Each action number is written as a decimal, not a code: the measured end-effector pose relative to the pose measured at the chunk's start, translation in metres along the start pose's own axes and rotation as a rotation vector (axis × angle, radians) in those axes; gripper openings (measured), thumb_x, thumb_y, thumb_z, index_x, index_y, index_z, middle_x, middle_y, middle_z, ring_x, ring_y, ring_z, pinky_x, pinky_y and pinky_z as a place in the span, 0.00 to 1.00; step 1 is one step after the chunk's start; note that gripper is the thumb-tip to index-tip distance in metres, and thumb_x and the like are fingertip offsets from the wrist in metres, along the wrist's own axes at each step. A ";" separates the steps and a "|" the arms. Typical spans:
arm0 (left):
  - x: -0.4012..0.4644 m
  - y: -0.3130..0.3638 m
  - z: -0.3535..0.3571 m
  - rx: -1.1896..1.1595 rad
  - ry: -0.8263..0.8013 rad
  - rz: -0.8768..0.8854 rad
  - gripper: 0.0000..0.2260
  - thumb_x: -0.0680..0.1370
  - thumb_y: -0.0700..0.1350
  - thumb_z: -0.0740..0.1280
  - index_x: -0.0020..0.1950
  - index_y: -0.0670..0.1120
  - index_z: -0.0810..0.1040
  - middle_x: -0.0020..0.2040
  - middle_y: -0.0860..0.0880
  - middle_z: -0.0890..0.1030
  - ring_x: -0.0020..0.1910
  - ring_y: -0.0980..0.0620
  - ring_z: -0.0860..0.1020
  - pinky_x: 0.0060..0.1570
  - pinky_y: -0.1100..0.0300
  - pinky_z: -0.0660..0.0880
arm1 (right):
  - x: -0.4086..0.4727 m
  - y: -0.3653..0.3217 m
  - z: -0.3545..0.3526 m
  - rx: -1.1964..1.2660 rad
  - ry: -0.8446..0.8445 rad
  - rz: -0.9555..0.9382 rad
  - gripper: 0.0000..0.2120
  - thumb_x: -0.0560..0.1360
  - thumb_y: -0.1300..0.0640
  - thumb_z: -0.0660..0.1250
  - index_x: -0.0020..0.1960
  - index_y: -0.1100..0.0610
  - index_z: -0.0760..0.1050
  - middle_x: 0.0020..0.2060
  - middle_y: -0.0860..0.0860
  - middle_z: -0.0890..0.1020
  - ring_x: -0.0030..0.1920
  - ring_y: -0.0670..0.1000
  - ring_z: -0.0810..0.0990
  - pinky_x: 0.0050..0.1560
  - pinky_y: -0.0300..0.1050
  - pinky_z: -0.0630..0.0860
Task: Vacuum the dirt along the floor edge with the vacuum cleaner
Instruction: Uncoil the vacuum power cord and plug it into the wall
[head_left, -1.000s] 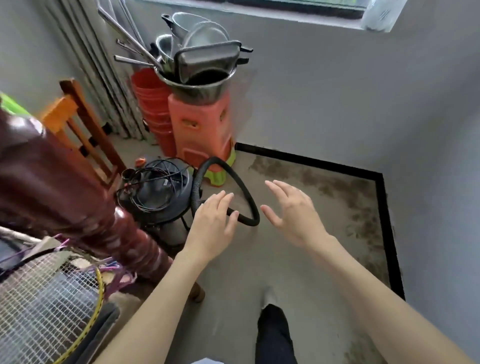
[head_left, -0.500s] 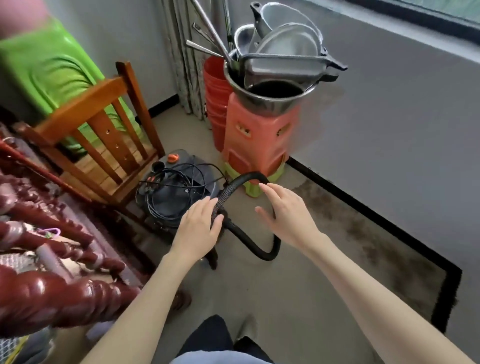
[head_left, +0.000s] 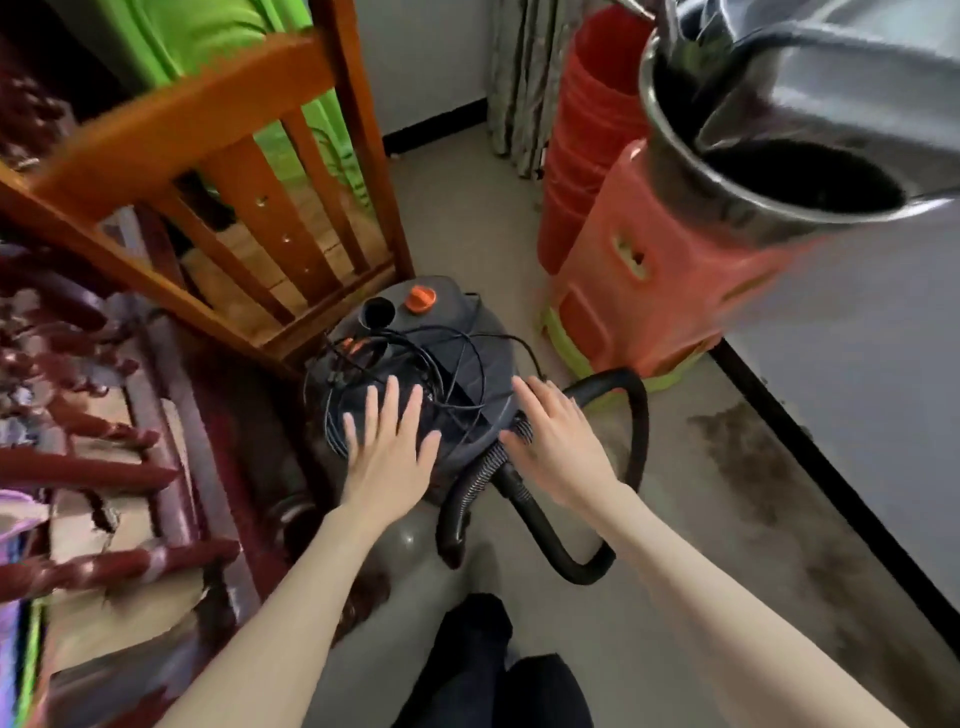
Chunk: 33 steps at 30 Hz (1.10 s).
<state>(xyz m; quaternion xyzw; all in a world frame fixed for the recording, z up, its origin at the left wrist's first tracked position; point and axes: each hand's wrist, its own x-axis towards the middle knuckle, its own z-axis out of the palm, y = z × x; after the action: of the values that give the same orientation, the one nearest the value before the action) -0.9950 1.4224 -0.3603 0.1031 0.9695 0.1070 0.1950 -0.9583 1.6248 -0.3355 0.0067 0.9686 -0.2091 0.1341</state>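
Both hands have come down closer over the vacuum cleaner (head_left: 415, 364) than half a second ago: the left hand (head_left: 387, 447) spreads flat over its lid and tangled cord (head_left: 457, 364), the right hand (head_left: 558, 441), fingers straight, no longer over the hose (head_left: 550, 540) loop. Beyond stand the wooden chair (head_left: 223, 171) and orange stool (head_left: 654, 280).

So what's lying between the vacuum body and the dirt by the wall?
In the head view, the black hose loops across bare floor between the vacuum cleaner and the dirt.
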 end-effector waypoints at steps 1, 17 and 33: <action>0.015 -0.005 0.006 0.013 0.003 -0.011 0.28 0.82 0.56 0.47 0.79 0.50 0.41 0.78 0.46 0.38 0.77 0.46 0.37 0.72 0.43 0.37 | 0.017 0.003 0.012 0.024 -0.012 -0.011 0.32 0.83 0.46 0.57 0.80 0.55 0.48 0.79 0.54 0.54 0.79 0.55 0.49 0.76 0.48 0.47; 0.124 -0.056 0.069 0.145 0.160 -0.063 0.27 0.82 0.55 0.45 0.78 0.49 0.43 0.79 0.45 0.41 0.77 0.44 0.40 0.73 0.43 0.37 | 0.137 0.005 0.136 0.163 0.022 -0.194 0.39 0.79 0.36 0.53 0.79 0.62 0.53 0.79 0.55 0.49 0.79 0.55 0.52 0.75 0.55 0.55; 0.116 -0.047 0.081 0.131 0.176 -0.030 0.26 0.82 0.56 0.44 0.79 0.51 0.45 0.79 0.47 0.44 0.78 0.47 0.44 0.73 0.43 0.43 | 0.105 0.010 0.161 0.257 0.193 -0.097 0.31 0.79 0.47 0.64 0.75 0.63 0.61 0.79 0.53 0.55 0.65 0.56 0.76 0.47 0.48 0.77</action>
<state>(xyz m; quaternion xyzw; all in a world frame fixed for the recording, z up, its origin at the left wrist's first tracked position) -1.0750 1.4188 -0.4867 0.0911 0.9892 0.0493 0.1037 -1.0177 1.5639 -0.5081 -0.0030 0.9416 -0.3356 0.0281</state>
